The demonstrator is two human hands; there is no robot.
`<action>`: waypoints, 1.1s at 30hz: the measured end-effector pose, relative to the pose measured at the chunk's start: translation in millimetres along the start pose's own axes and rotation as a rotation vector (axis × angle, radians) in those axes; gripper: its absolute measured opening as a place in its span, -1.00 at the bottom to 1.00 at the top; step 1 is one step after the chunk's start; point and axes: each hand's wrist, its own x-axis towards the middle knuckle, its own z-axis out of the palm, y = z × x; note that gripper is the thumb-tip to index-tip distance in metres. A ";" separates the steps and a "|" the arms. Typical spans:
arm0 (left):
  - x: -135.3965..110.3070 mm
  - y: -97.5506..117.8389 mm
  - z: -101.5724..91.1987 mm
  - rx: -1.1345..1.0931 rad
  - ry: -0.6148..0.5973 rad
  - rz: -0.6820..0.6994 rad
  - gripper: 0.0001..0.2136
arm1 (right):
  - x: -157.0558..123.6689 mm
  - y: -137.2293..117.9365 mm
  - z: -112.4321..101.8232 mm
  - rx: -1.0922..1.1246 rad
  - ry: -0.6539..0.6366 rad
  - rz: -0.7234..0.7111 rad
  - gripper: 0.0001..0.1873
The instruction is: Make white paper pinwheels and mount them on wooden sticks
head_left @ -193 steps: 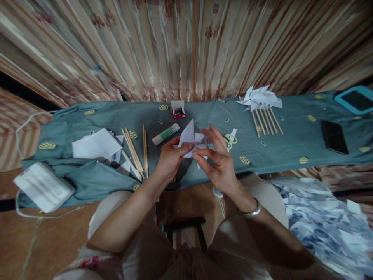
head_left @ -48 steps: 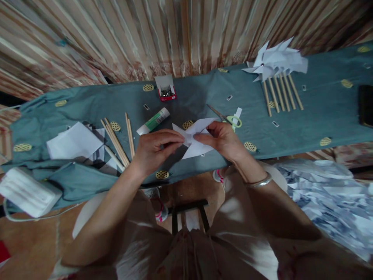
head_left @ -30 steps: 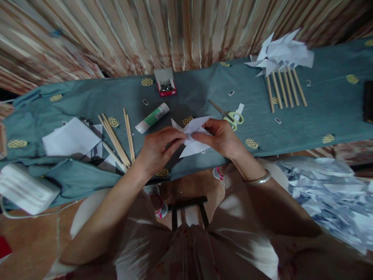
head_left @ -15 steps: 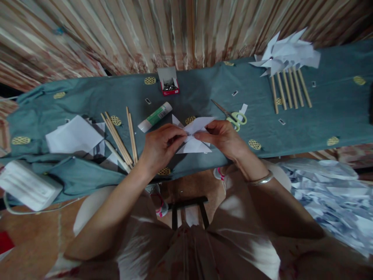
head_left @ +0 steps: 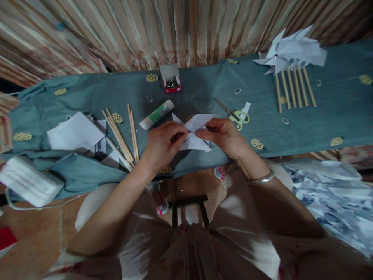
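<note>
While I watched from afar, the left hand (head_left: 163,144) pinched a white paper pinwheel (head_left: 199,121) near its centre, thumb and forefinger drawn close together. From the other side, the right hand (head_left: 225,136) gripped the pinwheel between thumb and bent fingers, its wrist ringed by a silver bangle (head_left: 264,179). I saw that pinwheel between both hands, above the near middle of a green tablecloth (head_left: 201,83) printed with pineapples. Just beyond the left hand lay a green and white glue stick (head_left: 157,114); just beyond the right lay scissors with pale green handles (head_left: 241,116). Farther off stood an open red box (head_left: 172,89) of small metallic pieces. To the left I made out wooden sticks (head_left: 118,134) and stacked white paper (head_left: 75,131). At far right, several pinwheels on sticks (head_left: 297,50) lay in an overlapping row.
</note>
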 end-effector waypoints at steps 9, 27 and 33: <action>-0.4 -0.5 0.6 0.023 -0.008 -0.010 -0.89 | -0.7 -1.6 1.0 -0.010 -0.005 0.010 -0.83; -0.6 -4.0 2.8 0.015 -0.015 -0.019 -0.89 | 3.9 10.1 -1.4 -0.100 0.011 -0.023 -0.65; -0.9 -3.9 4.1 0.007 -0.014 -0.008 -0.89 | 4.6 10.9 -0.9 -0.112 0.018 -0.040 -0.71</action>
